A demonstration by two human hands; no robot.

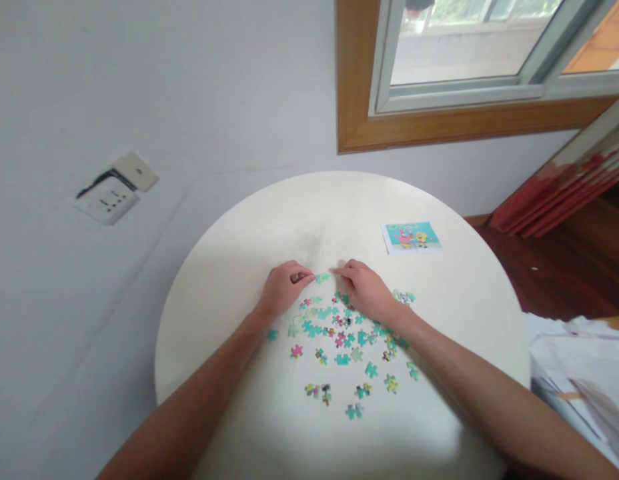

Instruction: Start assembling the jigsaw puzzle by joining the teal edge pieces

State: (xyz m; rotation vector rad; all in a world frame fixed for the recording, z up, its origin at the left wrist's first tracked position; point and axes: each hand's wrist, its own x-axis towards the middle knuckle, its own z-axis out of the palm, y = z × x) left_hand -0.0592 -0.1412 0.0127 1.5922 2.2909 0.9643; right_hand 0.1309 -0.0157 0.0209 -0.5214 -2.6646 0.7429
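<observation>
A small joined strip of jigsaw puzzle pieces (pixel 322 277), turquoise and yellow, lies on the round white table (pixel 224 267). My left hand (pixel 288 287) is closed in a pinch, thumb and index fingertips at the strip's left end. From the other side, my right hand (pixel 364 287) stretches its index finger toward the strip, just short of its right end; its other fingers are partly curled and nothing shows in them. Many loose pieces in turquoise, pink and yellow, such as a pink piece (pixel 296 351), are scattered between my forearms. The right hand and forearm cover some of them.
A picture card (pixel 413 238) with two cartoon figures lies at the table's back right. White papers (pixel 574 373) are piled beyond the right edge. Behind the table stand a wall with a socket (pixel 109 199), a wood-framed window (pixel 357 127) and a red curtain (pixel 539 200).
</observation>
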